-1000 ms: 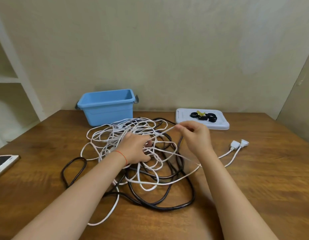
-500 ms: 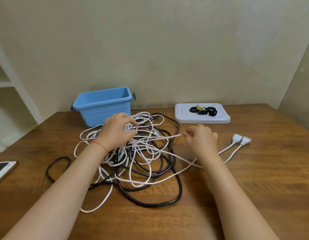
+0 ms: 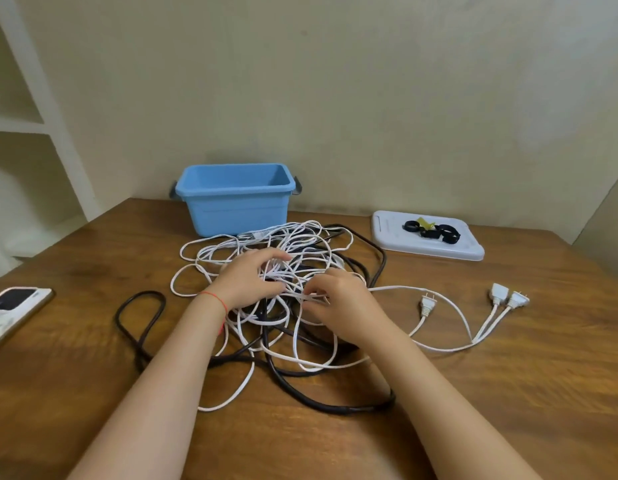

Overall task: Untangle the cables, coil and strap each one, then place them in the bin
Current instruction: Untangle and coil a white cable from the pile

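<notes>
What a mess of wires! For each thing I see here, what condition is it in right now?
White cables: tangled with the black one.
Black cable: uncoiled, under the white loops.
Blue bin: upright; no cables visible inside.
Black straps: unused, on the white lid.
White plugs: free, on the table.
Left hand: grips white loops.
Right hand: pinches a white strand.

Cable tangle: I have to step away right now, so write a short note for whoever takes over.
Left hand: fingers curled into the white cables in the tangle.
Right hand: pinches a white strand.
Black cable is still knotted with the white ones on the table; three white plug ends lie free to the right.
Straps sit on the white tray; blue bin is behind the tangle.
Done: nothing coiled or strapped.
Left: untangle, coil, strap, bin.
</notes>
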A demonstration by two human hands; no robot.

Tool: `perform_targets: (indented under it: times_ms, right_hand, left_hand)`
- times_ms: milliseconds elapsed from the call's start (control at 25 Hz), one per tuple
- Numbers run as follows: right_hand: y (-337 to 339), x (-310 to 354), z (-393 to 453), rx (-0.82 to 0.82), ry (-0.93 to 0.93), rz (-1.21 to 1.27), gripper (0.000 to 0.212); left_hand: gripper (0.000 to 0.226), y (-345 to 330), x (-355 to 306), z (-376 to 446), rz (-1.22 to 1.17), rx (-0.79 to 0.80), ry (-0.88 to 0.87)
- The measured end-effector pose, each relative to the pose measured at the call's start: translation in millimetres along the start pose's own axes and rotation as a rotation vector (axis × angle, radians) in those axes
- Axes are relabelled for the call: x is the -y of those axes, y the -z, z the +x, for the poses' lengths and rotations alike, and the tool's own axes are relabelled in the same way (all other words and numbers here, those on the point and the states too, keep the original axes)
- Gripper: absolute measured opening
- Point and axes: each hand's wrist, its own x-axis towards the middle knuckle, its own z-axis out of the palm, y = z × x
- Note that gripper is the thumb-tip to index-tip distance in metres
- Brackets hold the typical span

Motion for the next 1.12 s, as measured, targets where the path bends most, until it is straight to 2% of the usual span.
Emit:
perform_targets:
  times_ms: [40,120,280,360,440,520,640,720,800,840,920,1000,1040,1120]
  right_hand:
    - [-3.0,2.2,3.1,-0.007,0.001,-0.038,0.022]
    - [-7.6,5.8,6.9,-0.089,0.042,-0.121,0.027]
    - [-19.4,11.3,10.9,-0.225,0.159,-0.389,0.02]
    - [-19.6,12.8,13.8,-0.306,0.184,-0.409,0.014]
    - [-15.4,14.6,13.6,-0.41,0.224,-0.321,0.012]
    - [-3.1,16.5,8.1,-0.557,0.19,-0.119,0.012]
    - [23.5,13.2,-1.9,-0.763,-0.054,0.169,0.009]
    - [28.8,9.5,-5.0,-0.68,-0.216,0.204,0.008]
    - [26.6,7.1,-6.0,-0.504,-0.277,0.126,0.004]
    - [24.9,5.5,-7.1,-0.44,-0.262,0.086,0.008]
    - [23.2,0.2,-8.8,-0.37,-0.218,0.094,0.013]
    - [21.0,-3.6,-7.8,-0.407,-0.176,0.145,0.011]
    - [20.8,-3.7,-7.7,-0.467,-0.156,0.175,0.01]
    - [27.2,-4.1,-7.8,-0.684,-0.152,0.231,0.013]
  left_hand:
    - [0.048,0.5,2.7,0.3,-0.006,0.013,-0.005]
    - [0.048,-4.4,4.2,0.3,0.017,-0.09,-0.011]
    - [0.023,-8.4,3.4,0.0,-0.151,-0.333,-0.024]
    - [0.021,-7.7,2.6,0.2,-0.151,-0.409,-0.017]
    - [0.023,-5.9,1.2,1.1,-0.134,-0.497,0.021]
    - [0.024,-3.6,4.7,1.8,-0.163,-0.584,0.086]
    - [0.026,2.3,15.7,2.9,-0.236,-0.609,0.192]
    - [0.035,3.9,12.3,-1.3,-0.128,-0.623,0.152]
    - [0.035,2.3,1.3,-7.2,-0.028,-0.701,-0.104]
    - [0.027,1.0,-5.8,-11.0,-0.055,-0.665,-0.259]
    - [0.015,-5.5,-18.3,-20.4,-0.143,-0.381,-0.401]
    - [0.014,-15.5,-23.1,-19.9,-0.045,-0.151,-0.346]
    - [0.014,-19.5,-21.3,-17.6,0.035,-0.106,-0.285]
    - [0.006,-20.7,-16.0,-14.0,0.084,-0.119,-0.199]
